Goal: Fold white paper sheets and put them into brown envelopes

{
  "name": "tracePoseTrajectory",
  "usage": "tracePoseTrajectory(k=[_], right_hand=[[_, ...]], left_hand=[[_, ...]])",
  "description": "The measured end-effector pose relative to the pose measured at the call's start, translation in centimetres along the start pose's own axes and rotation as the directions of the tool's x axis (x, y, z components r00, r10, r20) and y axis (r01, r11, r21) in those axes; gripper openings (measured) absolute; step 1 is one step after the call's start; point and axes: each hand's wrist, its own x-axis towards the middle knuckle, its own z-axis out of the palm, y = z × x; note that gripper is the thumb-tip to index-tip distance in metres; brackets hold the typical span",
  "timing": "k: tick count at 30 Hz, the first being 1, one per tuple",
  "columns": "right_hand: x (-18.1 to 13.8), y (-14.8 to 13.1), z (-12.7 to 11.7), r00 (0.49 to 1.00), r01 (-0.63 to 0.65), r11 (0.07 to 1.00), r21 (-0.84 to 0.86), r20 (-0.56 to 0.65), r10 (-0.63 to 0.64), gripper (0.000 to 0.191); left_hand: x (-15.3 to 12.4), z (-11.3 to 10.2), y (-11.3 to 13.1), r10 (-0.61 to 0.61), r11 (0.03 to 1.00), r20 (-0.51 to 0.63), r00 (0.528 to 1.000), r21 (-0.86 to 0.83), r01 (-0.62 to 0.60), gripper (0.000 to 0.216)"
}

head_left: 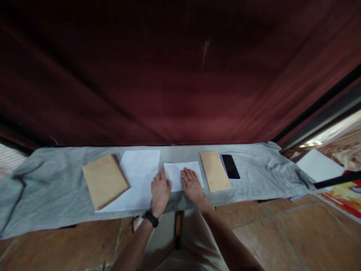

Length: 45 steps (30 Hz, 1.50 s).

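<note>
Work item: 1 small white paper (175,176), lying flat on the grey cloth (259,173) in front of me; it serves as the reference for all positions below.

Hands: my left hand (160,190) is palm down at the paper's left edge, index finger stretched forward, gripping nothing that I can see. My right hand (191,184) lies spread on the right part of the paper, fingers slightly apart, also not clamped on anything.

Surroundings: to the left of the paper, just beside it, lies a large white sheet (141,169). Farther left, a thick brown bundle (105,180), apparently envelopes, rests partly on that sheet; the count cannot be determined. Near the paper's right edge lies 1 brown envelope (216,171), slightly tilted, and beyond it a phone (230,166) with a dark screen.

Assessment: the step in hand appears to be flattening or creasing the paper, with 1 hand on the left edge and the other bracing. Whether the paper is folded cannot be confirmed from this view.

Requirement: in my judgement, the next move calls for even pressure along the left edge while my right hand prevents slipping. Risk: uneven pressing could leave the paper skewed.
</note>
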Motion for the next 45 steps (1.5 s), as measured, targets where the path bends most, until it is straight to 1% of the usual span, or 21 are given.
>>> tracePoseTrajectory(k=[1, 2, 3, 4, 6, 8, 10, 13, 19, 23, 26, 29, 33, 35, 38, 42, 45], right_hand=[[-0.1, 0.0, 0.0, 1.0, 0.001, 1.0, -0.002, 0.001, -0.001, 0.047], [-0.1, 0.1, 0.0, 1.0, 0.006, 1.0, -0.002, 0.004, -0.006, 0.048], [-0.1, 0.1, 0.0, 1.0, 0.016, 1.0, 0.0, 0.009, -0.016, 0.049], [-0.1, 0.2, 0.0, 1.0, 0.026, 1.0, 0.003, 0.015, -0.026, 0.052], [-0.2, 0.3, 0.3, 0.999, 0.026, 1.0, 0.007, 0.018, -0.026, 0.057], [-0.2, 0.4, 0.6, 1.0, -0.007, 1.0, 0.007, 0.005, 0.007, 0.061], [-0.3, 0.6, 0.7, 0.999, -0.042, 0.999, 0.004, -0.011, 0.043, 0.059], [-0.4, 0.6, 0.5, 0.999, -0.052, 0.999, -0.007, -0.011, 0.052, 0.054], [-0.3, 0.3, -0.1, 0.997, -0.074, 0.997, -0.026, -0.01, 0.074, 0.051], [-0.3, 0.3, -0.2, 0.994, -0.099, 0.995, -0.007, -0.043, 0.099, 0.049], [-0.5, 0.4, -0.1, 0.992, -0.11, 0.994, 0.002, -0.053, 0.11, 0.049], [-0.3, 0.4, 0.0, 0.99, -0.125, 0.992, 0.007, -0.061, 0.125, 0.049], [1.1, -0.5, 0.5, 0.988, -0.141, 0.99, 0.026, -0.062, 0.142, 0.045], [2.1, -1.1, 0.8, 0.995, -0.095, 0.995, 0.029, -0.035, 0.096, 0.044], [2.9, -1.4, 1.1, 1.0, -0.024, 1.0, -0.008, -0.003, 0.024, 0.044], [2.8, -0.5, 1.3, 1.0, -0.016, 0.996, -0.084, -0.019, 0.015, 0.046], [2.2, 0.8, 1.0, 0.998, -0.053, 0.99, -0.131, -0.045, 0.048, 0.047]], left_hand=[[-0.2, 0.4, 0.5, 0.097, 0.995, -0.06, 0.993, 0.01, -0.096, 0.057], [-0.3, 1.0, 1.0, 0.195, 0.981, -0.096, 0.976, 0.009, -0.195, 0.054], [-0.3, 1.6, 1.6, 0.289, 0.957, -0.097, 0.952, -0.008, -0.291, 0.051], [-0.2, 2.4, 2.1, 0.356, 0.933, -0.077, 0.931, -0.027, -0.359, 0.049], [0.3, 3.8, 3.0, 0.449, 0.891, -0.02, 0.893, -0.061, -0.449, 0.048], [1.0, 4.9, 3.6, 0.495, 0.867, 0.024, 0.869, -0.082, -0.491, 0.049], [1.5, 5.5, 3.7, 0.497, 0.866, 0.048, 0.866, -0.087, -0.492, 0.051], [1.8, 5.7, 3.6, 0.452, 0.891, 0.061, 0.89, -0.064, -0.449, 0.053], [2.0, 5.9, 3.1, 0.402, 0.916, 0.053, 0.914, -0.009, -0.402, 0.055], [1.9, 5.7, 1.7, 0.358, 0.933, 0.025, 0.934, 0.04, -0.358, 0.057], [1.2, 5.3, 0.3, 0.321, 0.943, 0.008, 0.947, 0.092, -0.32, 0.059], [0.2, 5.0, -0.6, 0.326, 0.939, -0.002, 0.945, 0.117, -0.324, 0.059], [-0.3, 4.8, -0.9, 0.35, 0.925, -0.01, 0.937, 0.161, -0.344, 0.058], [-0.2, 4.8, -0.9, 0.362, 0.915, -0.001, 0.932, 0.188, -0.356, 0.057], [-0.1, 4.9, -0.9, 0.371, 0.906, 0.015, 0.928, 0.214, -0.366, 0.056], [-0.1, 5.0, -0.9, 0.372, 0.908, -0.003, 0.928, 0.21, -0.364, 0.057], [-0.1, 5.2, -1.0, 0.375, 0.909, -0.028, 0.927, 0.206, -0.362, 0.058]])
